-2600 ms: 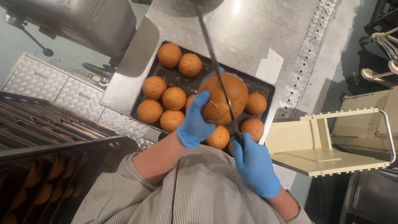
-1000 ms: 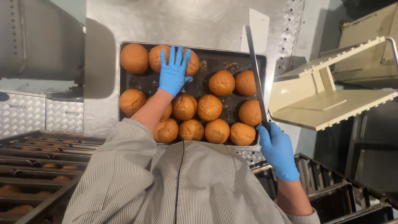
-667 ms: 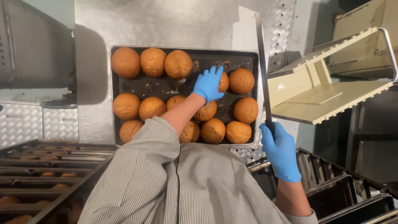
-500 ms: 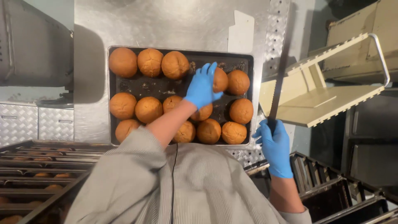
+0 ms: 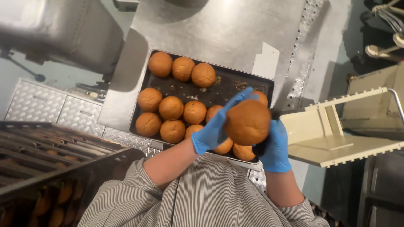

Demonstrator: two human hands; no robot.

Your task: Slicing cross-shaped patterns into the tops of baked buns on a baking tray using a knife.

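Note:
I hold a large round brown bun (image 5: 247, 122) up over the near right corner of a dark baking tray (image 5: 229, 83). My left hand (image 5: 214, 128), in a blue glove, cups the bun from the left. My right hand (image 5: 275, 145), also blue-gloved, is pressed against the bun's right side and closed on the dark handle of a knife (image 5: 261, 149); the blade is hidden behind the bun. Several more buns (image 5: 171, 108) lie in rows on the tray, three of them along its far edge.
The tray sits on a steel table (image 5: 219, 29). A beige slotted cutting frame (image 5: 336, 141) stands just to the right. A metal rack (image 5: 50, 155) with more buns below is at the lower left, and diamond-plate panels (image 5: 38, 105) lie beside it.
My left hand has picked a bun off the tray and raised it toward me. My right hand with the knife has come in from the right against the bun; the upright blade is no longer visible.

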